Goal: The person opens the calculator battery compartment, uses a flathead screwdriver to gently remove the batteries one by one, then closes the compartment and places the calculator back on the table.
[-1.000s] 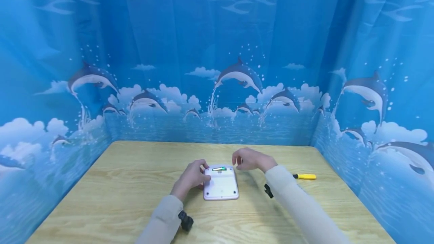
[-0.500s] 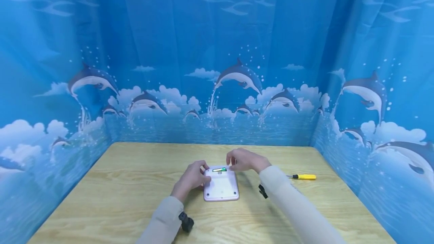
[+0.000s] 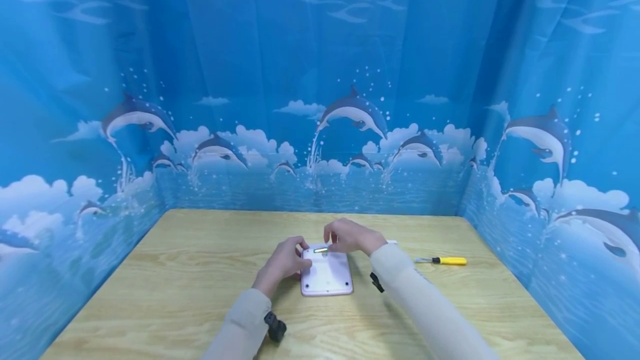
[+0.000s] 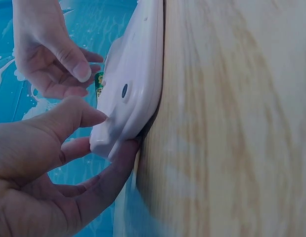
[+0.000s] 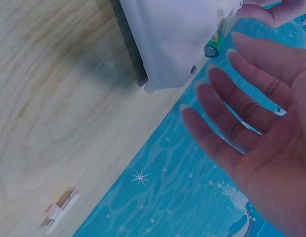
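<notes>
A flat, pinkish-white device (image 3: 327, 279) with dark round feet lies back side up on the wooden table. In a slot near its far edge sits a green cylindrical battery (image 5: 213, 45). My left hand (image 3: 283, 261) grips the device's left edge, thumb on the back face and fingers around the side, as the left wrist view shows. Over the far right part hovers my right hand (image 3: 351, 236), its fingers loosely bent and spread. Its thumb and fingertips are close to the battery's end, with a gap visible in the right wrist view.
A screwdriver with a yellow handle (image 3: 450, 260) lies to the right of the right forearm. A small white plastic piece (image 5: 61, 211), like a battery cover, rests on the table to the right of the device. Blue dolphin-print curtains (image 3: 320, 71) enclose the table on three sides.
My right hand has moved left from beside the device to over the battery slot, uncovering more of the screwdriver and the white piece. The left hand has kept its grip.
</notes>
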A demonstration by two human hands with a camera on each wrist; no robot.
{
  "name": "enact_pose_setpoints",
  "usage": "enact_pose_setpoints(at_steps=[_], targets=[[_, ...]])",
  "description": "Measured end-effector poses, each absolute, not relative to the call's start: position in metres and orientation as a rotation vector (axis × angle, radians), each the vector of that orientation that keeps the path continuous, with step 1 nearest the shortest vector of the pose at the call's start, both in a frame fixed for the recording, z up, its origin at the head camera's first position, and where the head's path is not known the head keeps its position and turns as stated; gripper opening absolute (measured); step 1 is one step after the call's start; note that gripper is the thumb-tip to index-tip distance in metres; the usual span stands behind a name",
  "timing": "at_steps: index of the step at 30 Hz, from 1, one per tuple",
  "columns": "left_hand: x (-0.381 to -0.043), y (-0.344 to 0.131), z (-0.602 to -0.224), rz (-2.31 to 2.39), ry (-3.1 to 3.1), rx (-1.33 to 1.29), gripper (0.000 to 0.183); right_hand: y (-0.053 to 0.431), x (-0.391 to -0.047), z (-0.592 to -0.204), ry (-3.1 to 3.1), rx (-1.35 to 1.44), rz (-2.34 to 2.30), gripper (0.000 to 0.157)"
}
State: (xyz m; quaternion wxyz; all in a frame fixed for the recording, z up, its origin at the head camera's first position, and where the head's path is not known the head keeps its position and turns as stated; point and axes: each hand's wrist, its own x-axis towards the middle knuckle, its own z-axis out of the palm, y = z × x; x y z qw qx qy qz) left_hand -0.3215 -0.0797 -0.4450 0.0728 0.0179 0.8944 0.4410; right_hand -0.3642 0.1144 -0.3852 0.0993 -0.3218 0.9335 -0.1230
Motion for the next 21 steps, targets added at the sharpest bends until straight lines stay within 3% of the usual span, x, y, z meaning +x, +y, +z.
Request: enact_pose_setpoints(at_steps=[21], targets=[[-0.323,-0.079,-0.443,1.314,2.684,0.039,0.030,0.097,-0.364,-0.398,2.802,-0.975,-0.329,0.015]])
